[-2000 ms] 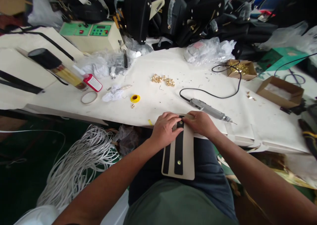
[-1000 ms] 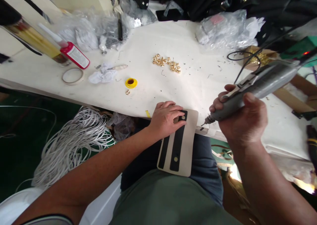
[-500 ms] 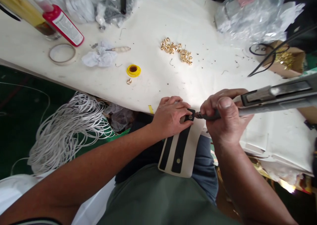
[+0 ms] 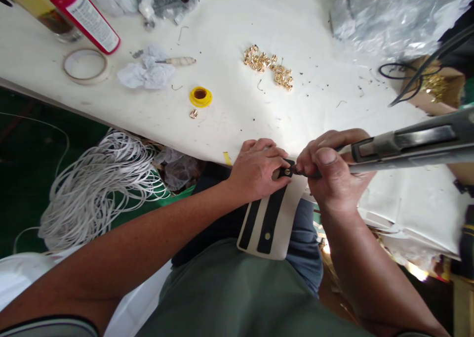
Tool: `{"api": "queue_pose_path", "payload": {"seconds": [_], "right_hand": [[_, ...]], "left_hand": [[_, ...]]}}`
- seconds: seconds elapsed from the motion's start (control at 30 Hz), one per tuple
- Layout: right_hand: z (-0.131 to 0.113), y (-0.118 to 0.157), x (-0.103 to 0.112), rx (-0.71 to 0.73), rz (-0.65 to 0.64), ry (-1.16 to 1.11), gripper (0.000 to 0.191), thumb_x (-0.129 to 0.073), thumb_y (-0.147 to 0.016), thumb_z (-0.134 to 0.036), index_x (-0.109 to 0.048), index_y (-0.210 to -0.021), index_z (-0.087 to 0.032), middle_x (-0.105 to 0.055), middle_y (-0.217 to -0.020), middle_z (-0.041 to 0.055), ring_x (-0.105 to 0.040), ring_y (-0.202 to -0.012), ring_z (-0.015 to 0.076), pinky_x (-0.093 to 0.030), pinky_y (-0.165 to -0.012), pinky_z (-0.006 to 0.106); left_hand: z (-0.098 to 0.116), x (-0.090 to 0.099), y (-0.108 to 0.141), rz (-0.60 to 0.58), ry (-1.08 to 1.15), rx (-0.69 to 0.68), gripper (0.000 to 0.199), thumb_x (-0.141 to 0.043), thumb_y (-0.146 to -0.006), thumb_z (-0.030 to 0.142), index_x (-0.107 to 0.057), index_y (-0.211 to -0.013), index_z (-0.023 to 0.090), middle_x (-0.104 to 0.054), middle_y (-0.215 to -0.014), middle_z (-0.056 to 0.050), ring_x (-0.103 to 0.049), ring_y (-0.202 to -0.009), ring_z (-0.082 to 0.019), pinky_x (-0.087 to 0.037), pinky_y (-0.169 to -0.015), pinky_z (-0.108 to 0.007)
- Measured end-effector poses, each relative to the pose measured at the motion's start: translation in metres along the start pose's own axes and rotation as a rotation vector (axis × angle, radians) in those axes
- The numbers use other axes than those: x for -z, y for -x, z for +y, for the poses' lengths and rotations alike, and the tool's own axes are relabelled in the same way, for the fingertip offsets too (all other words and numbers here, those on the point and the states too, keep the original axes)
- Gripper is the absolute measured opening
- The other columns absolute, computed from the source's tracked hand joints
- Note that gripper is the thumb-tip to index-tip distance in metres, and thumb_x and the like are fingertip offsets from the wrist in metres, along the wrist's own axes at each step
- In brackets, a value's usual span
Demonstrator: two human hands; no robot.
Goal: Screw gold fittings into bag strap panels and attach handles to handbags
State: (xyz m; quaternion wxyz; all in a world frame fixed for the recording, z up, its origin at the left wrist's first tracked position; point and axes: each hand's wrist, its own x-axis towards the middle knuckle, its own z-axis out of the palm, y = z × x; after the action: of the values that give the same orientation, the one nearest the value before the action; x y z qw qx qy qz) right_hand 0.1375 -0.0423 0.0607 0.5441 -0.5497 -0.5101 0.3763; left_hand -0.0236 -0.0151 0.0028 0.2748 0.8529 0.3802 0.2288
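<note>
In the head view my right hand (image 4: 335,171) is wrapped round the front of a grey power screwdriver (image 4: 407,151) with a metal lever along its top. Its tip meets a small metal screw (image 4: 288,171) in the end of a black strap. That strap runs down a beige panel (image 4: 289,228), which hangs over the table edge onto my lap. My left hand (image 4: 257,171) grips the panel's upper end, thumb and forefinger on either side of the screw. Lower on the strap sits a second round metal stud (image 4: 267,236). My left fingers partly hide the panel's upper part.
Gold fittings (image 4: 283,76) lie in a pile on the white table (image 4: 222,25). Beyond my left hand are a yellow ring-shaped piece (image 4: 200,97), a thin pointed tool (image 4: 181,61), a tape roll (image 4: 86,66) and a red bottle (image 4: 87,18). White cord (image 4: 96,193) is heaped below.
The view has shifted slightly, with table items sitting higher. The screwdriver tip now sits against the screw, where before it was just beside the strap's end. Both hands keep their grips.
</note>
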Motion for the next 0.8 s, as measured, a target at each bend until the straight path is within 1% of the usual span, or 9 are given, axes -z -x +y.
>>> {"api": "queue_pose_path", "payload": {"seconds": [0.07, 0.13, 0.33, 0.5, 0.57, 0.67, 0.8], "right_hand": [[0.003, -0.002, -0.002, 0.091, 0.054, 0.033, 0.04, -0.077, -0.083, -0.062, -0.058, -0.079, -0.027, -0.056, -0.067, -0.0024, -0.058, -0.057, 0.0155, -0.051, -0.051, 0.032], [0.006, -0.004, -0.004, 0.147, 0.064, 0.051, 0.041, -0.078, -0.082, -0.062, -0.058, -0.078, -0.027, -0.056, -0.065, -0.0028, -0.057, -0.056, 0.0151, -0.05, -0.051, 0.032], [0.011, -0.007, -0.002, 0.192, -0.026, -0.048, 0.037, -0.08, -0.082, -0.056, -0.058, -0.079, -0.026, -0.056, -0.066, -0.0037, -0.056, -0.054, 0.0134, -0.048, -0.049, 0.031], [0.01, -0.004, -0.004, 0.202, -0.016, -0.086, 0.034, -0.08, -0.083, -0.052, -0.058, -0.081, -0.027, -0.054, -0.064, -0.0056, -0.051, -0.048, 0.0121, -0.044, -0.045, 0.03], [0.007, -0.002, -0.007, 0.209, 0.01, -0.11, 0.029, -0.08, -0.084, -0.046, -0.058, -0.08, -0.026, -0.053, -0.063, -0.006, -0.05, -0.046, 0.012, -0.042, -0.044, 0.03], [0.002, 0.004, -0.013, 0.2, 0.095, -0.12, 0.025, -0.077, -0.086, -0.038, -0.057, -0.079, -0.026, -0.053, -0.062, -0.006, -0.05, -0.046, 0.0124, -0.042, -0.044, 0.03], [-0.002, 0.009, -0.018, 0.203, 0.195, -0.152, 0.027, -0.075, -0.086, -0.036, -0.051, -0.079, -0.026, -0.048, -0.061, -0.0077, -0.049, -0.045, 0.0119, -0.042, -0.044, 0.029]], "left_hand": [[0.0, 0.0, 0.0, -0.001, -0.004, 0.003, 0.019, -0.079, -0.085, 0.042, -0.08, -0.098, 0.028, -0.079, -0.123, 0.0, -0.058, -0.128, -0.031, -0.035, -0.106, -0.052], [0.001, 0.0, -0.001, 0.003, -0.005, 0.006, 0.017, -0.079, -0.085, 0.04, -0.08, -0.096, 0.027, -0.079, -0.122, 0.0, -0.058, -0.128, -0.03, -0.034, -0.106, -0.051], [0.001, -0.001, -0.002, 0.031, 0.01, 0.006, 0.017, -0.082, -0.082, 0.039, -0.08, -0.093, 0.027, -0.08, -0.119, 0.0, -0.058, -0.127, -0.031, -0.035, -0.104, -0.052], [0.002, -0.001, -0.002, 0.041, 0.033, 0.015, 0.014, -0.082, -0.081, 0.037, -0.08, -0.091, 0.027, -0.08, -0.118, 0.001, -0.059, -0.126, -0.03, -0.035, -0.105, -0.051], [0.002, -0.002, -0.001, 0.048, 0.038, 0.013, 0.014, -0.082, -0.081, 0.037, -0.08, -0.092, 0.027, -0.08, -0.117, 0.0, -0.059, -0.125, -0.03, -0.035, -0.105, -0.051], [0.001, -0.003, 0.0, 0.063, 0.036, 0.005, 0.016, -0.083, -0.081, 0.037, -0.08, -0.093, 0.027, -0.08, -0.117, 0.0, -0.059, -0.125, -0.03, -0.036, -0.105, -0.052], [0.0, -0.005, 0.0, 0.066, 0.034, 0.005, 0.019, -0.085, -0.079, 0.038, -0.081, -0.095, 0.027, -0.079, -0.117, 0.0, -0.058, -0.125, -0.03, -0.036, -0.105, -0.053]]}}
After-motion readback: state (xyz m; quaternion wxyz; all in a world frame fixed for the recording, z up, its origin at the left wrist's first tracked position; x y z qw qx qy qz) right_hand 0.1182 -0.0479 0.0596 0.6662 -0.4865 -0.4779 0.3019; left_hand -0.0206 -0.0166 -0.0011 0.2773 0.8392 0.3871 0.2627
